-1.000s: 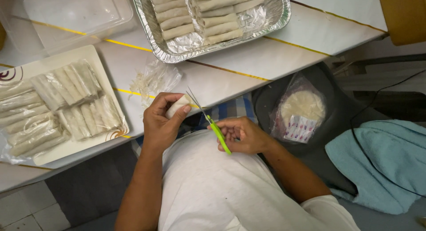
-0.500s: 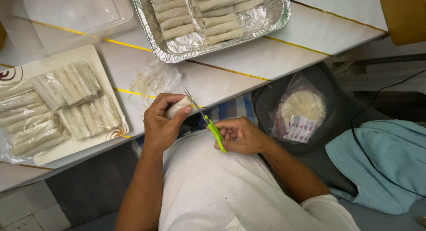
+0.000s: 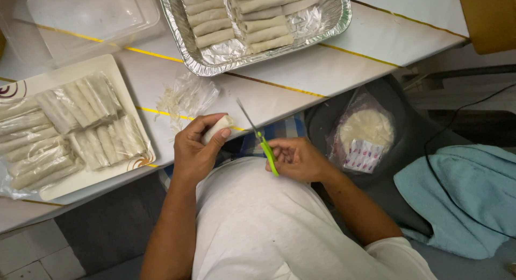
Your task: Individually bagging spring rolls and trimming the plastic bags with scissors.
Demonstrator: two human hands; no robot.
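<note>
Left hand closed around a pale roll, thumb on top, one end poking out past the fingers toward the scissors. Likely held that way so the exposed end can meet the blades. The roll sits in front of the chest, just short of the bench edge.

Right hand curled shut on the green scissor handles, blades pointing up and away, tips over the bench edge, a little right of the roll. Blades look nearly closed; not touching the roll.

Just beyond the roll, on the bench: a crumpled clear plastic scrap with pale shreds, probably dropped within easy reach.

Left of the roll: a white plate carrying plastic-wrapped rolls in bundles, kept on the left-hand side for picking.

Farther out from the roll: a foil tray lined with bare rolls in neat rows, packed side by side to fill it. Left of that, a clear plastic box.

Right of the roll, below bench level: a bag of round wrappers on a dark seat, and a blue towel farther right.
</note>
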